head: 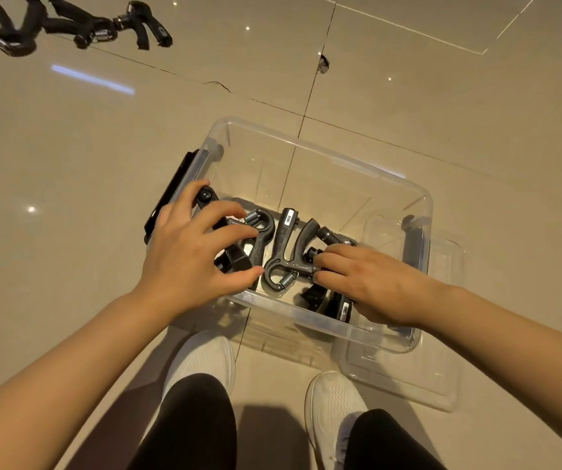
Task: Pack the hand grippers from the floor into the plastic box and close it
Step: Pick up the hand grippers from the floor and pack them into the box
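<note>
Settling grippers flat so more fit: our left hand [194,252] curls around one hand gripper [238,232], right hand [367,283] fingers pinch another [288,262], low in the plastic box [323,154]. Remaining grippers [69,25] wait upper left; lid [442,385] lies lower right.

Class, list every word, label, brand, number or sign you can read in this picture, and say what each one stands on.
No text can be read.
Hand gripper in the plastic box: a small pale counter window near its top and scale marks on its bar, too small to read.
Hand gripper under the right hand: a pale label, blurred.
Hand grippers on the floor: pale patches, too blurred to read.
</note>
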Available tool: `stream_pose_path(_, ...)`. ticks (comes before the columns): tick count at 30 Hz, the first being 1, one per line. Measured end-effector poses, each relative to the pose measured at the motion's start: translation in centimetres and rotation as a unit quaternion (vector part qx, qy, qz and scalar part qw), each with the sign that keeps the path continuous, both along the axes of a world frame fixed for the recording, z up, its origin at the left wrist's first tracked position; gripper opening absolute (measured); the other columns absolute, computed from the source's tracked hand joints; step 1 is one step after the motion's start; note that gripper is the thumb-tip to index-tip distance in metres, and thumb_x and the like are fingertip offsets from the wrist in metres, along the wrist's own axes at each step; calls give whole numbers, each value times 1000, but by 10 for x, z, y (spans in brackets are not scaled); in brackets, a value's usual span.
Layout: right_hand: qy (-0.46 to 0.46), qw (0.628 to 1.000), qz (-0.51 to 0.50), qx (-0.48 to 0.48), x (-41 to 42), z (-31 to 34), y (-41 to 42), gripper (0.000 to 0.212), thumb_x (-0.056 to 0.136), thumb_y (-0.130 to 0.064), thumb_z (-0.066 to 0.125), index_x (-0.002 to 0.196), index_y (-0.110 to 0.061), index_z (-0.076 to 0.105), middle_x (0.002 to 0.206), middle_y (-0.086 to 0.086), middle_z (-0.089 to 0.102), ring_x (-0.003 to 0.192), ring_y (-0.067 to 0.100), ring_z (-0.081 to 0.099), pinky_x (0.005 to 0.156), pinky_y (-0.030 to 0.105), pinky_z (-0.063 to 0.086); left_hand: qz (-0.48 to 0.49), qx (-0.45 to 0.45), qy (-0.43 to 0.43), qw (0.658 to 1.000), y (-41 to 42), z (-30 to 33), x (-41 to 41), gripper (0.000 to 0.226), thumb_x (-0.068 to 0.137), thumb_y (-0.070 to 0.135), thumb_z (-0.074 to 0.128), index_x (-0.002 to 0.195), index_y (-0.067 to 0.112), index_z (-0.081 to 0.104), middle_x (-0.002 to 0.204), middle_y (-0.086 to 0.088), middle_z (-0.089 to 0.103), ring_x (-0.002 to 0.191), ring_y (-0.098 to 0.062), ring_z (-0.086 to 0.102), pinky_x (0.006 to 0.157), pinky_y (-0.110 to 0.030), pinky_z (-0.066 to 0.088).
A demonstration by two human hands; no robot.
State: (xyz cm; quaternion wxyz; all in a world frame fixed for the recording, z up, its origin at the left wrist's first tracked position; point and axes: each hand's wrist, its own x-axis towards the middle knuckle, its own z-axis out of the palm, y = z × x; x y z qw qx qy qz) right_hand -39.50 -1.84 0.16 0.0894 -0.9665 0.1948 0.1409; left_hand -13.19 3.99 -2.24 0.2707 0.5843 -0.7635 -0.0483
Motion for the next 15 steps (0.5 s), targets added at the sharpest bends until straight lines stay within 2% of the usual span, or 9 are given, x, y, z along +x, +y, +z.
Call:
stream_pose_path(4,1,994,-36,101,0,-5,-1,52,68,4,65,117,-12,59,123,7,58,110,25,54,90,37,49,8,-13,0,1000,0,0,-1,45,68,57,62,96,23,72,104,2,64,125,-40,40,79,-47,41)
stream_pose_path(6,12,975,-113,189,5,-8,-3,50,78,-8,68,125,-20,54,121,-2,57,105,14,52,87,27,44,11,-15,-3,1000,0,0,-2,46,68,57,62,96,22,72,102,1,64,124,-41,41,78,-46,41)
stream_pose_path(8,50,958,-152,239,8,-14,-6,46,84,-15,67,127,-25,52,119,-7,58,100,7,53,83,21,42,10,-14,-5,1000,0,0,-3,45,68,57,62,96,22,72,102,1,64,124,-41,41,77,-46,40)
stream_pose_path(12,67,954,-187,226,13,-24,-16,39,88,-24,64,125,-23,53,121,-3,57,108,15,53,90,30,45,9,-8,-5,1000,0,0,-4,45,69,55,63,97,21,72,105,-1,64,124,-41,41,79,-47,41)
stream_pose_path(15,142,964,-178,135,16,-35,-25,55,85,-38,64,133,-23,42,128,4,48,117,24,46,89,33,42,8,-2,-6,1000,0,-1,-4,46,69,56,63,97,20,72,106,-2,64,125,-41,40,80,-49,43)
